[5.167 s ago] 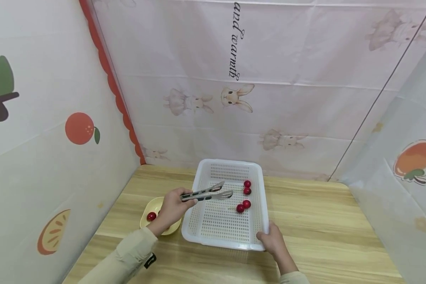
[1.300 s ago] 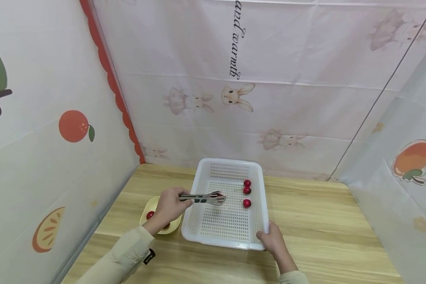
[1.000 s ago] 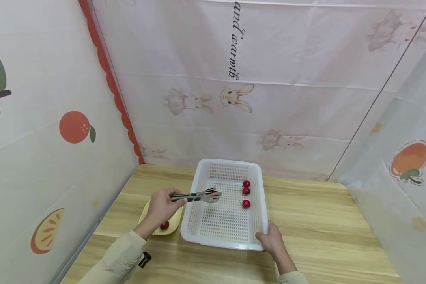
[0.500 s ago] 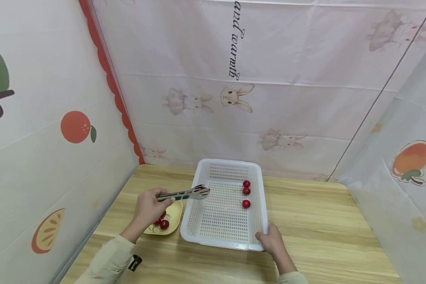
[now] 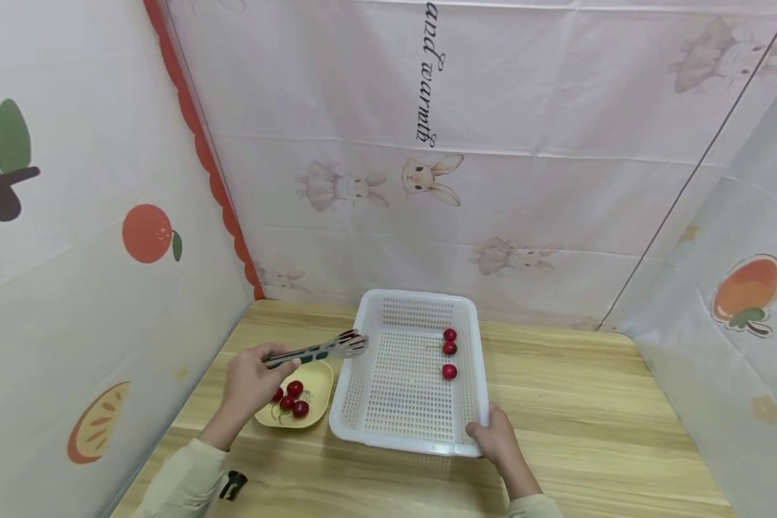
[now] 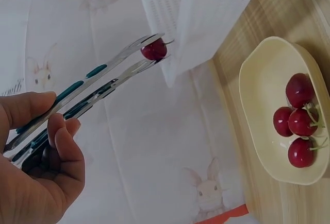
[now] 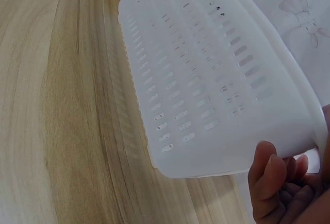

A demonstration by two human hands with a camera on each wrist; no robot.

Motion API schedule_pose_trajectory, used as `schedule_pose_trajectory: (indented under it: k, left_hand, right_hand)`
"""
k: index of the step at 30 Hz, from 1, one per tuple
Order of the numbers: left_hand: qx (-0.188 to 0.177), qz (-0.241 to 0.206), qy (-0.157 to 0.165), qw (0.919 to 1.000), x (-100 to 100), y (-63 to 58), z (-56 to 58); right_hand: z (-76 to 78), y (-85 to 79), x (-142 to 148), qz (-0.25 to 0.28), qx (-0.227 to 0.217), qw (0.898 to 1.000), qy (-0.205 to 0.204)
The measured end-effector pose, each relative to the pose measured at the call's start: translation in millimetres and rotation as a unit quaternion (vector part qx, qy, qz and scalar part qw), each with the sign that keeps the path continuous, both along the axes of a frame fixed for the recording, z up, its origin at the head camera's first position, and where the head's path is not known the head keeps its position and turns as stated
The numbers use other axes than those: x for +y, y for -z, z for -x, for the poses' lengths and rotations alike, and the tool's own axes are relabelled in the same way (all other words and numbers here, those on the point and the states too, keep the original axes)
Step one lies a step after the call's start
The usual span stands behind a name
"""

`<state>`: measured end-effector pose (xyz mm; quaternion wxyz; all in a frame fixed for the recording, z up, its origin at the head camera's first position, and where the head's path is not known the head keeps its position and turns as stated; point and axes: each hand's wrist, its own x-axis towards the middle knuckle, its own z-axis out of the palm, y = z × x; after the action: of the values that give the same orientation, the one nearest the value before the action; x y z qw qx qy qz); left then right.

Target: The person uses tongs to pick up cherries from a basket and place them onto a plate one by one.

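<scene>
My left hand (image 5: 249, 381) holds metal tongs (image 5: 314, 352) with dark green grip insets. In the left wrist view a dark red cherry (image 6: 154, 49) is pinched between the tong tips, its short stem pointing outward. From the head view, those tips overlap the left rim of a white perforated plastic basket (image 5: 409, 421). Three cherries (image 5: 450, 372) lie along the basket's right side. My right hand (image 5: 497, 437) grips the rim at the near right corner, thumb on top and fingers underneath. Below my left hand, a pale yellow dish (image 5: 320, 385) contains several stemmed cherries (image 6: 300, 90).
Dish and basket stand side by side on a light wood-grain table (image 5: 576, 417). Behind it rises a fabric backdrop (image 5: 531, 194) printed with rabbits, and fruit-printed panels (image 5: 58, 316) flank both sides.
The tongs have picked one cherry out of the basket, leaving three there. My left hand has carried it leftward toward the dish, uncovering the cherries there. My right hand stays put.
</scene>
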<state>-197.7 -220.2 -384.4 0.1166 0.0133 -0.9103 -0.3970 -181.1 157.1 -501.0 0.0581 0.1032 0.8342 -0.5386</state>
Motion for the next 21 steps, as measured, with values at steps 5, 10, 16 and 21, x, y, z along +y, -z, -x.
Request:
schedule_pose_trajectory:
  k: [5, 10, 16, 21]
  left_hand:
    - [-0.005, -0.011, -0.007, 0.9999, -7.7, -0.8, -3.9]
    - [0.001, -0.007, -0.019, 0.9998, -15.5, 0.1, -7.0]
    - [-0.001, 0.003, -0.034, 0.9994, -24.0, 0.3, -11.4]
    - [0.007, 0.007, -0.046, 0.9989, -30.4, 3.0, -15.4]
  right_hand:
    - [0.3, 1.5, 0.3, 0.002, 0.009, 1.0, 0.001]
    - [0.2, 1.9, -0.3, 0.002, 0.011, 1.0, 0.002]
    - [0.6, 1.1, -1.4, 0.002, 0.007, 1.0, 0.0]
    - [0.8, -1.0, -1.4, -0.001, -0.009, 1.0, 0.003]
